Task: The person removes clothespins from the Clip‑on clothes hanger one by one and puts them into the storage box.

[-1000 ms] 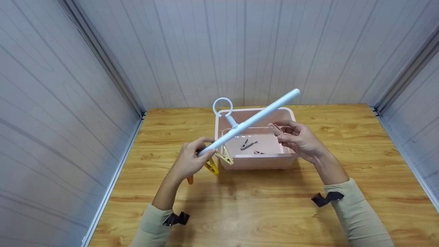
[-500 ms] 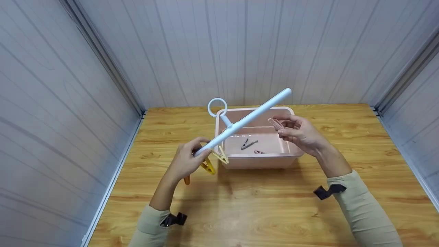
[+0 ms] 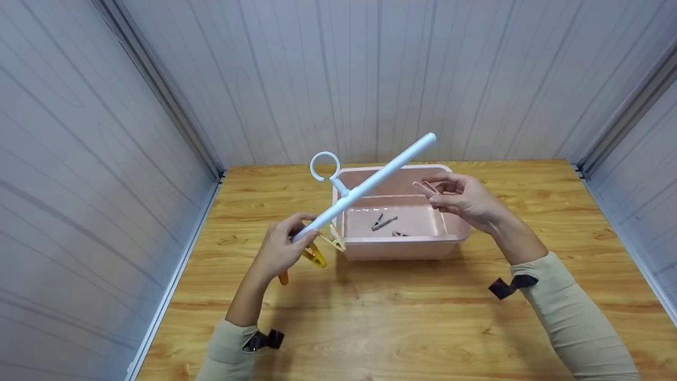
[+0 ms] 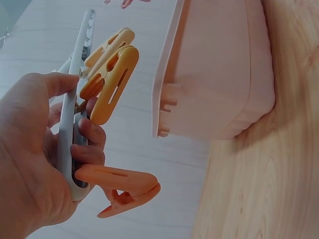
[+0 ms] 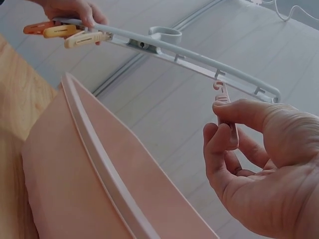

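The left hand (image 3: 283, 248) is curled round one end of a pale blue hanger bar (image 3: 370, 182), holding it slanted up and away over the pink bin (image 3: 402, 248). The right hand (image 3: 465, 201) pinches a pink clothespin (image 3: 424, 188) between thumb and fingertips, above the bin's far right part and just under the bar's raised half; in the right wrist view the clip's hook sits right at one of the bar's small loops, though I cannot tell whether it has caught.

Three clips already hang from the bar near the left hand, just outside the bin's left wall: a cream clothespin (image 3: 337, 242), a yellow clothespin (image 3: 316, 256) and an orange clothespin (image 3: 284, 277). Inside the bin lie a grey clothespin (image 3: 383, 222) and what looks like one more pink clip (image 3: 399, 234). So the work seems roughly half done, with the pinched clip and the two in the bin left.

The bin stands mid-table (image 3: 423, 317), with bare wood on every side of it. Panelled walls (image 3: 370, 79) rise close behind the bin, and the bar's high tip points toward them, so it has less room there than toward the person.
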